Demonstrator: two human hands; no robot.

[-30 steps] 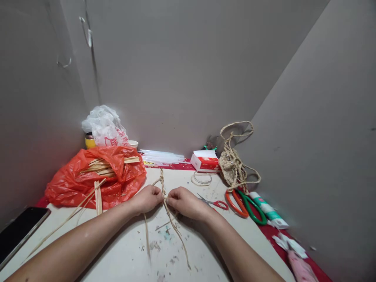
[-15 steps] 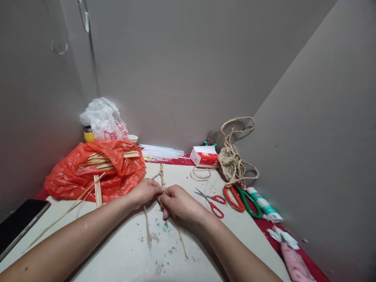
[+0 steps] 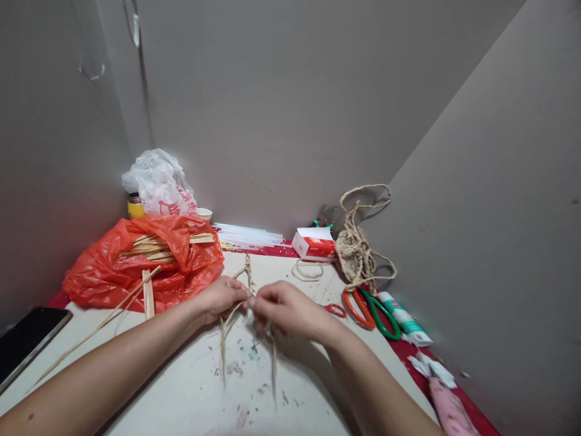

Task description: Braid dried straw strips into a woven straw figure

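A thin braided straw cord (image 3: 249, 270) lies on the white board in the middle, with loose strands hanging toward me. My left hand (image 3: 227, 298) pinches the cord's lower end between thumb and fingers. Close beside it on the right, my right hand (image 3: 278, 307) is closed with thumb and fingers together, on straw strands at the same spot. One strand (image 3: 223, 354) hangs below my left hand and another (image 3: 273, 363) below my right hand. My fingers hide the crossing of the strands.
A red plastic bag (image 3: 100, 266) of straw strips sits left, near a phone (image 3: 34, 339). At right are red-handled scissors (image 3: 336, 310), scissors with orange (image 3: 358, 310) and green handles, a tube (image 3: 405, 319), a woven straw piece (image 3: 356, 251) and a box (image 3: 315, 243).
My right hand has lifted slightly and moved right, now covering the small scissors' blades. The strands below both hands have shifted. My left hand has barely moved.
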